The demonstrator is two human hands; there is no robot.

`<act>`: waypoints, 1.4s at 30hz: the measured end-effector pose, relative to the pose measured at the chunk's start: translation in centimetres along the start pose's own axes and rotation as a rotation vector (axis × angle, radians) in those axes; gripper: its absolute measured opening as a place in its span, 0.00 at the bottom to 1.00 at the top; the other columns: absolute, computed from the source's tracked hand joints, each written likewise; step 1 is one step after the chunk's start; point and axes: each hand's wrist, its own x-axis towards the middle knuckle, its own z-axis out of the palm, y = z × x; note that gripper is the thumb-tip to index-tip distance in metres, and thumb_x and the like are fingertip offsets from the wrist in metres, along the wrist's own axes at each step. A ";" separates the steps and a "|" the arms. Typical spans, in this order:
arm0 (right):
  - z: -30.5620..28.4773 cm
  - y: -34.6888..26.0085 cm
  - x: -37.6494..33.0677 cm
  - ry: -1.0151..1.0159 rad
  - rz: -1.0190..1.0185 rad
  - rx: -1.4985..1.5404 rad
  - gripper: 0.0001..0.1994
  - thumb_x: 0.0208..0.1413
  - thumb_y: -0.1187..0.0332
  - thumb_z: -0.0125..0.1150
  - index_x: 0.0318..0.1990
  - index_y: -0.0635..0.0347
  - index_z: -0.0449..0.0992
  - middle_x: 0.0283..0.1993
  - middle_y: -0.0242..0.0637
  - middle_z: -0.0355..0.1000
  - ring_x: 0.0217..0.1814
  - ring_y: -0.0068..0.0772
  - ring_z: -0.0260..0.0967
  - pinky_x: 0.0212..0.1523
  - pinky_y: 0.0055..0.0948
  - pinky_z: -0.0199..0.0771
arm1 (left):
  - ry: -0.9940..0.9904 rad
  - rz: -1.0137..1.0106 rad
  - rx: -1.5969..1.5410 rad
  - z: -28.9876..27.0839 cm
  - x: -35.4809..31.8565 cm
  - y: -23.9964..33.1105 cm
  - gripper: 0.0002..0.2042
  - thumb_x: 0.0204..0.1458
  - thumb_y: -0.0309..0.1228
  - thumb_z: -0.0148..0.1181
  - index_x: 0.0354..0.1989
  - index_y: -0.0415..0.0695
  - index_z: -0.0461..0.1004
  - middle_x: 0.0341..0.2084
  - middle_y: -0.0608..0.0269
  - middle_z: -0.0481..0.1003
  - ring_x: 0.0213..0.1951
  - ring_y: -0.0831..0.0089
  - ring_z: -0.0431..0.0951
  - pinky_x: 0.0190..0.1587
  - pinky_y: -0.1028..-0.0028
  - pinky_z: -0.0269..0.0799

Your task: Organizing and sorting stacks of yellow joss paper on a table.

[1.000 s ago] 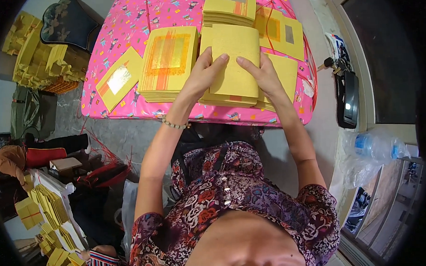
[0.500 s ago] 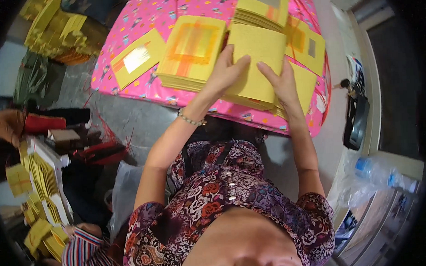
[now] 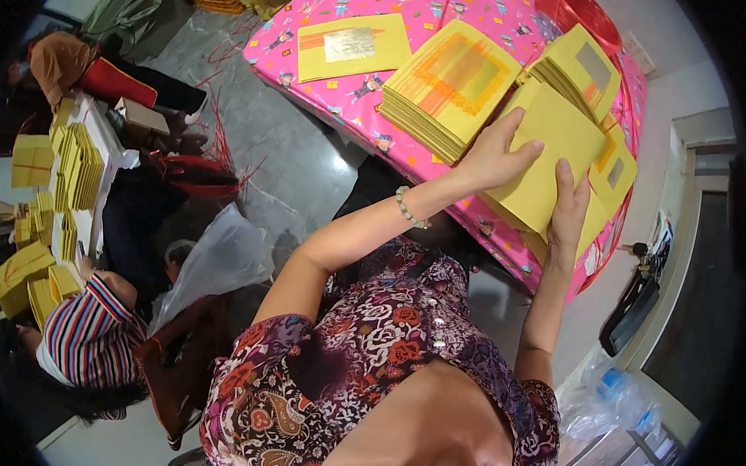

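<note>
A stack of plain-topped yellow joss paper (image 3: 562,132) lies between my two hands on a pink patterned table cover (image 3: 335,95). My left hand (image 3: 497,153) is closed on the stack's left side, with its thumb over the top sheet. At the near right side, my right hand (image 3: 568,214) grips the same stack, thumb also on top; its other fingers are partly hidden. To the left stands a thick joss paper stack with an orange-printed top (image 3: 457,66). Behind my stack leans another pile with a grey foil patch (image 3: 593,67).
Joss paper with a silver patch (image 3: 354,46) lies at the table's far left. A red basin (image 3: 577,16) stands at the back right. Another person in a striped shirt (image 3: 89,333) sits at left by folded yellow paper bundles (image 3: 81,165). A clear plastic bag (image 3: 218,255) hangs nearby.
The view has turned, so the table and hands appear farther right and tilted. The red basin has come into view. Both hands stay on the same stack.
</note>
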 end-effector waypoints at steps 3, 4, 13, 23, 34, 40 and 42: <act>-0.1 -0.1 -0.2 0.011 0.053 0.013 0.22 0.60 0.65 0.53 0.59 0.67 0.61 0.54 0.40 0.68 0.52 0.28 0.67 0.51 0.26 0.68 | -0.060 -0.121 -0.031 -0.4 0.2 0.2 0.21 0.53 0.28 0.55 0.54 0.33 0.61 0.45 0.54 0.71 0.48 0.70 0.71 0.51 0.72 0.67; -0.2 -0.2 -0.2 0.007 0.093 0.029 0.21 0.61 0.66 0.53 0.58 0.67 0.62 0.54 0.40 0.68 0.51 0.28 0.67 0.51 0.26 0.68 | -0.073 -0.191 -0.034 -0.6 0.1 0.0 0.20 0.55 0.27 0.54 0.55 0.34 0.61 0.46 0.59 0.71 0.48 0.76 0.70 0.51 0.75 0.67; -0.4 0.8 1.4 -0.046 0.257 0.255 0.23 0.60 0.64 0.54 0.58 0.67 0.62 0.52 0.39 0.69 0.51 0.27 0.68 0.50 0.25 0.69 | -0.123 -0.469 -0.200 -0.7 1.3 2.1 0.17 0.58 0.27 0.51 0.54 0.35 0.62 0.46 0.58 0.72 0.47 0.72 0.73 0.49 0.71 0.71; -1.0 0.8 1.5 -0.025 0.305 0.275 0.22 0.61 0.64 0.52 0.58 0.66 0.62 0.52 0.40 0.68 0.52 0.28 0.68 0.52 0.27 0.69 | -0.127 -0.542 -0.108 0.0 2.3 1.3 0.18 0.59 0.28 0.49 0.56 0.36 0.62 0.48 0.57 0.72 0.48 0.72 0.73 0.50 0.72 0.70; -1.3 0.6 -0.8 -0.025 -0.094 0.059 0.22 0.59 0.70 0.55 0.59 0.64 0.60 0.54 0.36 0.67 0.55 0.24 0.64 0.54 0.26 0.65 | -0.173 -0.112 -0.077 1.1 -0.5 1.6 0.23 0.58 0.24 0.49 0.61 0.33 0.52 0.52 0.55 0.65 0.54 0.73 0.65 0.55 0.75 0.63; -2.1 0.7 -1.8 -0.051 -0.163 0.040 0.23 0.58 0.71 0.56 0.59 0.64 0.59 0.54 0.36 0.66 0.55 0.25 0.63 0.55 0.27 0.64 | -0.216 -0.079 -0.022 0.9 -1.2 1.8 0.23 0.57 0.22 0.50 0.61 0.36 0.54 0.53 0.57 0.66 0.55 0.74 0.65 0.57 0.73 0.60; -2.2 0.7 -2.1 -0.075 -0.179 0.032 0.23 0.57 0.71 0.56 0.59 0.64 0.58 0.54 0.37 0.66 0.55 0.26 0.63 0.55 0.27 0.64 | -0.229 -0.103 -0.014 0.9 -1.4 1.7 0.23 0.57 0.22 0.51 0.61 0.36 0.55 0.53 0.58 0.67 0.55 0.74 0.66 0.57 0.73 0.61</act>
